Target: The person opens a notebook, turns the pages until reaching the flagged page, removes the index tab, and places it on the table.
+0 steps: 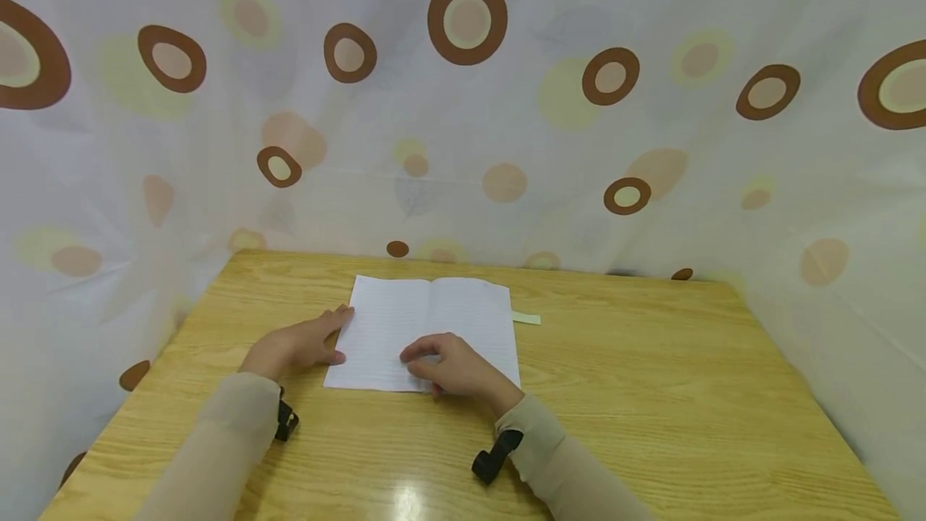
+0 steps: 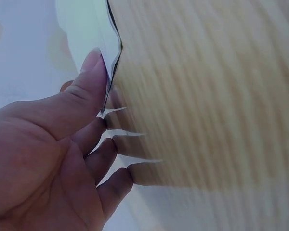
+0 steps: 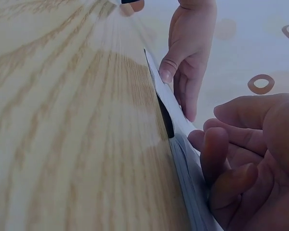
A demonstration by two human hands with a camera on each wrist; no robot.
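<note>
A lined notebook (image 1: 387, 328) lies spread open on the wooden table, its fold running roughly through the middle. At its left edge rests my left hand (image 1: 304, 344), the thumb (image 2: 90, 72) on the page margin. The other left fingers (image 2: 102, 156) reach down to the tabletop along that edge in the left wrist view. My right hand (image 1: 452, 364) hovers low over the page near the fold, fingers loosely bent with nothing between them. In the right wrist view its fingertips (image 3: 216, 142) come close to the paper, and the notebook's near edge shows stacked pages.
A pale green strip (image 1: 526, 317) sticks out from the notebook's right side. Black straps (image 1: 497, 455) are worn at both wrists. Behind and beside the wooden table (image 1: 651, 392) hangs a white curtain (image 1: 463, 119) with brown and yellow circles.
</note>
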